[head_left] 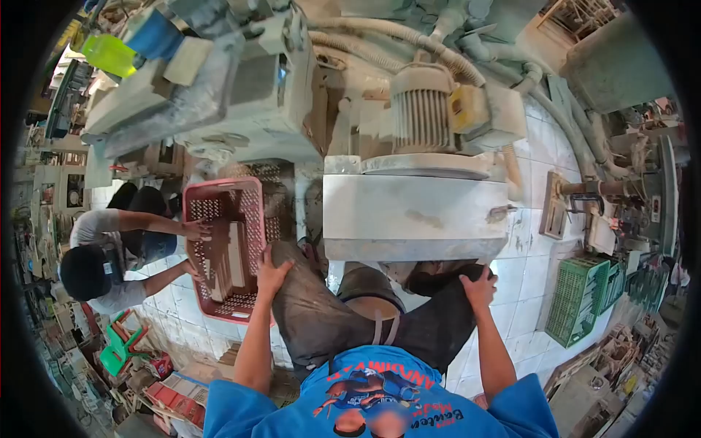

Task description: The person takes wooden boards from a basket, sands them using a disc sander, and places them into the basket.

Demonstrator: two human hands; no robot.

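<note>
My left hand (272,271) rests on my left knee, its fingers apart over the dark trousers, holding nothing. On the other knee lies my right hand (479,287), also empty with its fingers spread. Between and in front of my legs stands a pale, dusty machine (415,208) with a ribbed motor (422,109) on top. Close beside my left hand is a red perforated crate (255,219) with flat wooden pieces (235,255) inside. A co-worker's two hands reach into that crate from the left.
The co-worker (91,270) crouches at the far left. Another dusty machine (255,102) stands at the upper left. Green crates (577,296) sit on the tiled floor at the right, below a wooden frame (555,204). A green plastic stool (117,350) is at the lower left.
</note>
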